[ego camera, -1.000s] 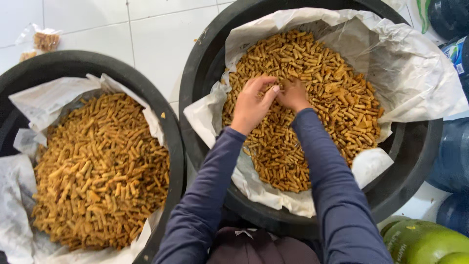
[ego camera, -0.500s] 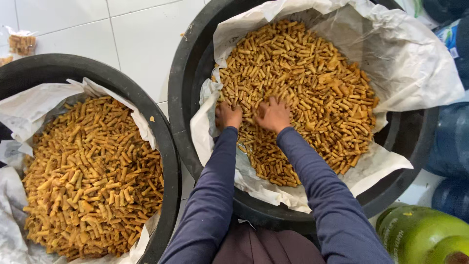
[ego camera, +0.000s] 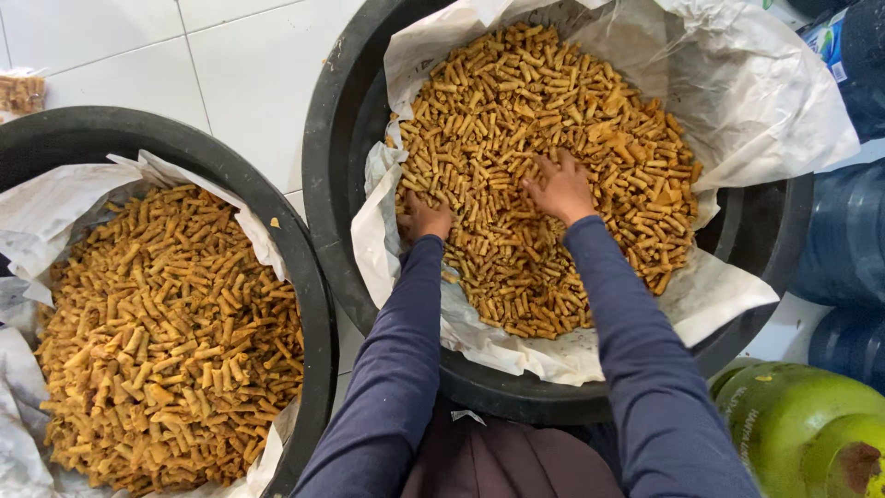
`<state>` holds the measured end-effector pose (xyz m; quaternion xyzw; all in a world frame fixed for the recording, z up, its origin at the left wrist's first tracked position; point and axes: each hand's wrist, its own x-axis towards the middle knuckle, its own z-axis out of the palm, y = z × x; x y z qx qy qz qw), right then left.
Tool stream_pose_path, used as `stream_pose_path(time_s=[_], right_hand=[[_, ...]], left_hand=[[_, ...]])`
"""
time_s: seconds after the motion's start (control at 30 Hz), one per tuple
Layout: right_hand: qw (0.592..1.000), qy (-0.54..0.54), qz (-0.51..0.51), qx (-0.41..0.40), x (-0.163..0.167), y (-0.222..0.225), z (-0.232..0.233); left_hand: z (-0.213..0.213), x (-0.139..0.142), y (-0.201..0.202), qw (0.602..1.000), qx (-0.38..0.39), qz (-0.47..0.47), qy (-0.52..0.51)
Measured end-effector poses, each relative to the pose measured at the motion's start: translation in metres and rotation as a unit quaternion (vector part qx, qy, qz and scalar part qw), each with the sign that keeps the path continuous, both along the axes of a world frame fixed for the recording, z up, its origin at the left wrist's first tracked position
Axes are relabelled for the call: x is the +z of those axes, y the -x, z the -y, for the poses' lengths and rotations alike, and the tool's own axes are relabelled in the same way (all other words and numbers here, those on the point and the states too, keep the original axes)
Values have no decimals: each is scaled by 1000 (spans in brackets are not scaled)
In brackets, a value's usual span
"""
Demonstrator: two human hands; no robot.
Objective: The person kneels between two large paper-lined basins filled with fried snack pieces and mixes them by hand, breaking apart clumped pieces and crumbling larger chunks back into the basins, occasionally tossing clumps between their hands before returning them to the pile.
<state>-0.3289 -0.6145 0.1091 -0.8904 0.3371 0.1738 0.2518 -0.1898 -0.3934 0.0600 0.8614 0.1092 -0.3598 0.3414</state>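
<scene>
Black tub point(ego camera: 332, 138), paper-lined, holds golden snack sticks point(ego camera: 544, 120) under both hands. Step: spreading/sorting the heap. Left hand point(ego camera: 424, 219) curled into sticks, grip unclear; right hand point(ego camera: 560, 189) flat, fingers splayed, gripping nothing. Green gas cylinder point(ego camera: 802, 424) near right elbow. Small clear snack bag point(ego camera: 20, 90) far left.

Short golden-brown fried snack sticks point(ego camera: 553, 138) lie heaped in a loose pile, filling the paper liner point(ego camera: 756, 111) of the round black tub point(ego camera: 327, 148) on the white tiled floor, crumpled paper edges folded over its rim.
</scene>
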Motion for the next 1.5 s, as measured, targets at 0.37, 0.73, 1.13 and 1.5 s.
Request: stream_pose_path(time_s=[0.37,0.73,1.13,1.5], right_hand=[[994,3,-99,37,-18,11,-111],[993,-86,52,-59,-32,60,-61],[974,-87,-46,-203,-46,45,-110],[955,-140,19,-260,-36,45,-117]], left_hand=[[-12,6,7,998,-65,0,24],[-11,-6,34,998,-51,-41,-5],[4,14,88,996,62,-58,5],[15,-9,81,979,75,-129,137]])
